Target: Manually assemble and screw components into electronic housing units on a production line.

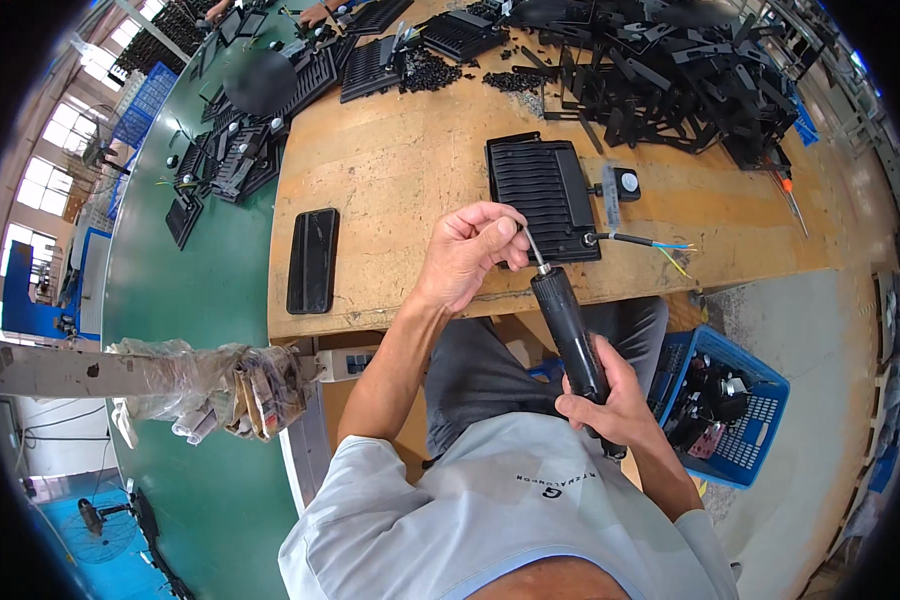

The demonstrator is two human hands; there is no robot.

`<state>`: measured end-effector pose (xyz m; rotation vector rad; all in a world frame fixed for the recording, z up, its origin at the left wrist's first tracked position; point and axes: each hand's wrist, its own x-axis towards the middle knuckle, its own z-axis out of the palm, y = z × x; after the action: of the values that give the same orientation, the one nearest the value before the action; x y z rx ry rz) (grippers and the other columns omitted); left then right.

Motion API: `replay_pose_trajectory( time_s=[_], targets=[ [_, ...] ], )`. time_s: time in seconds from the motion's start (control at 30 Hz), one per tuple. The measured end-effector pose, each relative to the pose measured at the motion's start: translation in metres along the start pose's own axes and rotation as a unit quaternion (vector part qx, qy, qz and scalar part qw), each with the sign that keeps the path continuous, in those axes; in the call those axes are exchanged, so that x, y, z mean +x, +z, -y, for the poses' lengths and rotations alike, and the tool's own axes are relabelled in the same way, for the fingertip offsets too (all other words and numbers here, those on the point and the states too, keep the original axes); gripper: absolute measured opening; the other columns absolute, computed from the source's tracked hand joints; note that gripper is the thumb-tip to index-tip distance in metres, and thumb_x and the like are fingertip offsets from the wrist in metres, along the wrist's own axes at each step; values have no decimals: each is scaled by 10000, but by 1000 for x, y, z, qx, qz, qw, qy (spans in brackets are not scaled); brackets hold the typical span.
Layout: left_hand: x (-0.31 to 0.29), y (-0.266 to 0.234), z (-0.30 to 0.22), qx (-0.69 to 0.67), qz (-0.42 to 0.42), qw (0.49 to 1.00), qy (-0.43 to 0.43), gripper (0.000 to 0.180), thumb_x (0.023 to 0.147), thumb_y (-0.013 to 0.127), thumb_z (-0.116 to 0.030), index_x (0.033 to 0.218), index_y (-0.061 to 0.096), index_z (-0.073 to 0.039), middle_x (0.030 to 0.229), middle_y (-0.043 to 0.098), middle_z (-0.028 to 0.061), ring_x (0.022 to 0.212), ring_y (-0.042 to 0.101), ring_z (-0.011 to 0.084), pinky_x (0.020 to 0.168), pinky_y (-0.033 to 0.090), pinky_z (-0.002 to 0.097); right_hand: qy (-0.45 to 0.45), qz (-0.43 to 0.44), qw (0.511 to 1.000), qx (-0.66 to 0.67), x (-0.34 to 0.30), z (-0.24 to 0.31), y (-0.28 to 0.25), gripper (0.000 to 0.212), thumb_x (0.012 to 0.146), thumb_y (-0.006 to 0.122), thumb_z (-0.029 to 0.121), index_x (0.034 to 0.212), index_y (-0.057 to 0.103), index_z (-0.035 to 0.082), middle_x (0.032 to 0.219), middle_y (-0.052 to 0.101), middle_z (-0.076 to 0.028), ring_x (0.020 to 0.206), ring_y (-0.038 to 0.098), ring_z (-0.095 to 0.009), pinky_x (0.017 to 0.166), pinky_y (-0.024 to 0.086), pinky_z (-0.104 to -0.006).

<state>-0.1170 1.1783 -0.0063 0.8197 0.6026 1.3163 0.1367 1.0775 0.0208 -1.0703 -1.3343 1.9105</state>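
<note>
My right hand (615,400) is wrapped round the black body of an electric screwdriver (568,335), tilted so that its bit points up and away from me. At the bit's tip, the fingers of my left hand (478,250) are pinched together; whatever they hold there is too small to name. Just beyond, a black ribbed floodlight housing (540,190) lies on the wooden bench. A small black sensor box (622,184) is attached at its right side, and a cable with bare coloured wires (640,241) runs out to the right.
A black phone (313,260) lies on the bench's left part. Heaps of black brackets (660,85) and small dark screws (428,72) cover the far side. More housings (235,155) sit on the green surface (205,290). A blue crate (760,440) of parts stands right; an orange-handled screwdriver (790,195) lies near it.
</note>
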Motion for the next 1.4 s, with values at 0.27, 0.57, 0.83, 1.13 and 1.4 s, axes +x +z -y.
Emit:
replay_pose_trajectory(
  time_s=[0.27,0.57,0.83,1.13,1.4],
  targets=[
    [-2,-8,-19,115,25,993,-11,121,985,650,-66,1044,691,32,833,723,108,721,693,158,662,576,294,17,28,999,17,4,2,-3,394,840,823,160,1044,508,39,791,566,-9,570,553,-70,514,437,-240],
    [12,17,-54,386,163,900,-120,111,975,668,-69,994,686,39,785,689,48,730,683,124,668,581,279,70,71,986,135,-10,-25,-11,545,851,769,90,1296,479,-30,779,589,-60,541,587,-135,481,459,-273],
    [-12,25,-1,-17,4,997,-74,121,957,692,-89,1032,692,6,807,684,56,668,665,133,626,554,268,-74,-61,974,-204,-6,-23,-3,466,767,883,216,1037,546,41,733,594,-31,637,565,-115,608,477,-306],
    [-9,42,8,16,16,998,-66,222,993,675,-191,1092,666,8,775,633,19,664,595,85,653,506,237,-50,-50,997,-39,-7,-40,-3,499,776,875,212,1113,553,35,775,589,-9,684,551,-85,632,467,-271],
    [23,19,-36,401,-20,916,29,223,947,715,-158,1125,727,-23,963,687,8,827,592,62,746,498,247,-69,-40,997,23,-3,-41,-10,573,769,880,169,1199,538,6,829,585,4,723,543,-67,664,470,-245]
  ],
)
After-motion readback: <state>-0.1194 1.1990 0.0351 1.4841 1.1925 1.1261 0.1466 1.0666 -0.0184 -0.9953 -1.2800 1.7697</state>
